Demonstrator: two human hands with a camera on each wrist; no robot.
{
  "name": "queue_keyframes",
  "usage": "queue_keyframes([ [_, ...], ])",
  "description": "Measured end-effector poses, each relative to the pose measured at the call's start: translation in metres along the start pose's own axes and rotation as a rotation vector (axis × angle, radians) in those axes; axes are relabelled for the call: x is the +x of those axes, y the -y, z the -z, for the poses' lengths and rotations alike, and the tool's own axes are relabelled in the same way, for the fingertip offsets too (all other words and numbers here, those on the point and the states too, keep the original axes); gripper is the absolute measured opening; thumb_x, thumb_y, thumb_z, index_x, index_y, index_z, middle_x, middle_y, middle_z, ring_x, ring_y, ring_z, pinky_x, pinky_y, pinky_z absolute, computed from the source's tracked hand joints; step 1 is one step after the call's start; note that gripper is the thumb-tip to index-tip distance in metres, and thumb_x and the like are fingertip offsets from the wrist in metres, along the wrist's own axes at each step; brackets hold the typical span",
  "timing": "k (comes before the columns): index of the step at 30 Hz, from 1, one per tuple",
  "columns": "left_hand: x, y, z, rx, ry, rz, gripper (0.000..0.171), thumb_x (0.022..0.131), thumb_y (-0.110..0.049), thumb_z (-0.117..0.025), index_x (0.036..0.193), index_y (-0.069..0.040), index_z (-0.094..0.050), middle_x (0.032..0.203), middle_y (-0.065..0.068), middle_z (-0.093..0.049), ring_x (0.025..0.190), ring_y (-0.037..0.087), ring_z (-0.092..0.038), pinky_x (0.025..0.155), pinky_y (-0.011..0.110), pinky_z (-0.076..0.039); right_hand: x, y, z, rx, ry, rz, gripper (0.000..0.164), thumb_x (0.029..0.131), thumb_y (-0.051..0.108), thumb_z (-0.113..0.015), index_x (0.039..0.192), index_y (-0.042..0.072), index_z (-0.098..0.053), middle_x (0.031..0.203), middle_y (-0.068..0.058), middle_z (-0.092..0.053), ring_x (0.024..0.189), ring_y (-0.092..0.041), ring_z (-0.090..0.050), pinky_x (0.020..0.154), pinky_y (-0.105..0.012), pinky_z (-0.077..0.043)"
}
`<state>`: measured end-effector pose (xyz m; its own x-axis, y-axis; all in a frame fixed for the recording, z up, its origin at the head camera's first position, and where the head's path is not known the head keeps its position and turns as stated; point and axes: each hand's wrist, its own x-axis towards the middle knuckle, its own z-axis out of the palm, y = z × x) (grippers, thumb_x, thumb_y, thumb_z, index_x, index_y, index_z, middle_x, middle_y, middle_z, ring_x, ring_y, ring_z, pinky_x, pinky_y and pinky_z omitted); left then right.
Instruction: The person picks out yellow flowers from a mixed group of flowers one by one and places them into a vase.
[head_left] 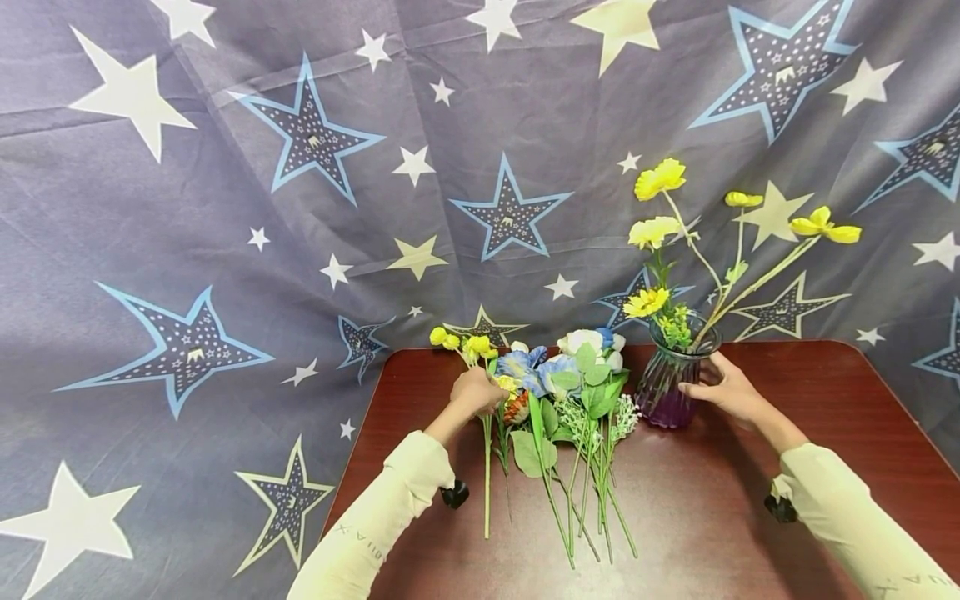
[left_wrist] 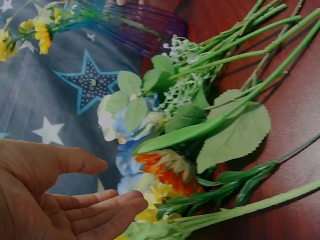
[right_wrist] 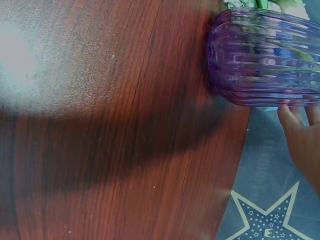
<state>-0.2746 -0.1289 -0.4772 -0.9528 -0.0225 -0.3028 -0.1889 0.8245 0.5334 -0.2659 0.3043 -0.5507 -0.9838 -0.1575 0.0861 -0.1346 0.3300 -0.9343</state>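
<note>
A ribbed glass vase [head_left: 667,392], greenish at the rim and purple below, stands upright at the back right of the table. Several yellow flowers [head_left: 660,232] rise from it. My right hand [head_left: 731,390] holds the vase's right side, thumb in front and fingers partly hidden behind; the right wrist view shows the thumb against the purple glass [right_wrist: 265,60]. Over the pile's left end is my left hand [left_wrist: 75,200], fingers nearly straight and thumb apart. It is nearest to a yellow-flowered stem [head_left: 487,475] and an orange flower [left_wrist: 172,172], and nothing shows between its fingers.
Loose artificial flowers lie mid-table: blue blooms [head_left: 528,371], white blooms [head_left: 583,342], leaves and small white sprigs [head_left: 624,417], their stems toward the front. Behind the reddish-brown table [head_left: 697,517] hangs a grey star-patterned cloth [head_left: 450,125].
</note>
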Motion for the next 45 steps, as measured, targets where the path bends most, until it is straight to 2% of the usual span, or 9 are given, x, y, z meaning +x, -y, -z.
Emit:
queue_keyframes([
  [5, -0.001, 0.007, -0.011, -0.064, 0.035, 0.043, 0.027, 0.089, -0.017, -0.077, 0.067, -0.003, -0.072, 0.073, 0.018, -0.076, 0.064, 0.032, -0.075, 0.038, 0.023, -0.046, 0.001, -0.001, 0.001, 0.007, 0.004, 0.002, 0.078, 0.091, 0.009, -0.076, 0.154, -0.002, -0.031, 0.123, 0.004, -0.059, 0.103, 0.014, -0.053, 0.088, -0.009, -0.048],
  [8, -0.004, 0.011, -0.018, -0.06, 0.046, 0.06, 0.029, 0.088, -0.015, -0.077, 0.063, -0.004, -0.069, 0.067, 0.016, -0.074, 0.07, 0.034, -0.076, 0.04, 0.026, -0.05, 0.001, -0.001, 0.001, 0.003, 0.005, -0.003, 0.079, 0.091, 0.009, -0.075, 0.155, -0.002, -0.029, 0.126, -0.001, -0.059, 0.103, 0.013, -0.053, 0.088, -0.009, -0.049],
  [12, -0.007, 0.016, -0.026, -0.028, 0.067, 0.073, 0.023, 0.087, -0.014, -0.078, 0.07, 0.001, -0.073, 0.067, 0.016, -0.073, 0.065, 0.031, -0.076, 0.058, 0.04, -0.063, 0.0, -0.002, 0.0, 0.005, 0.007, -0.008, 0.08, 0.091, 0.009, -0.075, 0.155, -0.002, -0.028, 0.129, -0.009, -0.058, 0.104, 0.012, -0.053, 0.088, -0.01, -0.049],
  [16, -0.012, 0.019, -0.033, 0.021, 0.087, 0.07, 0.021, 0.088, -0.014, -0.078, 0.084, 0.006, -0.077, 0.069, 0.017, -0.074, 0.063, 0.03, -0.075, 0.071, 0.047, -0.064, 0.0, -0.002, 0.0, 0.011, 0.007, -0.008, 0.08, 0.091, 0.008, -0.075, 0.155, -0.002, -0.028, 0.129, -0.008, -0.057, 0.105, 0.012, -0.052, 0.088, -0.01, -0.048],
  [19, -0.015, 0.019, -0.038, 0.055, 0.088, 0.07, 0.021, 0.086, -0.014, -0.081, 0.087, 0.006, -0.076, 0.07, 0.018, -0.074, 0.063, 0.03, -0.075, 0.07, 0.047, -0.064, 0.0, -0.001, 0.0, 0.012, 0.008, -0.012, 0.079, 0.091, 0.009, -0.075, 0.155, -0.001, -0.029, 0.131, -0.01, -0.057, 0.105, 0.009, -0.053, 0.088, -0.01, -0.049],
  [26, -0.018, 0.02, -0.046, 0.088, 0.082, 0.085, 0.02, 0.082, -0.012, -0.084, 0.081, 0.006, -0.075, 0.065, 0.018, -0.073, 0.062, 0.032, -0.075, 0.069, 0.048, -0.064, 0.0, 0.0, 0.001, -0.018, 0.015, -0.032, 0.081, 0.092, 0.011, -0.075, 0.156, -0.002, -0.026, 0.144, -0.031, -0.049, 0.108, 0.005, -0.05, 0.089, -0.01, -0.046],
  [37, -0.016, 0.03, -0.059, 0.093, 0.126, 0.092, 0.023, 0.079, -0.012, -0.086, 0.079, 0.005, -0.071, 0.061, 0.018, -0.071, 0.057, 0.031, -0.073, 0.066, 0.047, -0.063, 0.001, -0.001, 0.002, -0.037, 0.015, -0.037, 0.083, 0.092, 0.013, -0.075, 0.157, -0.002, -0.025, 0.145, -0.034, -0.048, 0.111, 0.001, -0.049, 0.09, -0.009, -0.045],
  [43, -0.016, 0.032, -0.068, 0.093, 0.124, 0.118, 0.021, 0.08, -0.009, -0.084, 0.079, 0.005, -0.069, 0.063, 0.022, -0.071, 0.06, 0.035, -0.074, 0.064, 0.048, -0.063, 0.0, 0.0, 0.001, -0.043, 0.017, -0.039, 0.083, 0.092, 0.013, -0.075, 0.157, -0.003, -0.025, 0.146, -0.035, -0.047, 0.123, -0.022, -0.054, 0.089, -0.008, -0.044],
  [45, -0.017, 0.031, -0.069, 0.101, 0.126, 0.127, 0.02, 0.081, -0.008, -0.083, 0.076, 0.005, -0.069, 0.063, 0.022, -0.071, 0.061, 0.035, -0.074, 0.064, 0.048, -0.063, 0.0, 0.001, 0.001, -0.04, 0.016, -0.04, 0.083, 0.092, 0.013, -0.075, 0.157, -0.003, -0.024, 0.145, -0.034, -0.047, 0.122, -0.02, -0.054, 0.089, -0.008, -0.044],
])
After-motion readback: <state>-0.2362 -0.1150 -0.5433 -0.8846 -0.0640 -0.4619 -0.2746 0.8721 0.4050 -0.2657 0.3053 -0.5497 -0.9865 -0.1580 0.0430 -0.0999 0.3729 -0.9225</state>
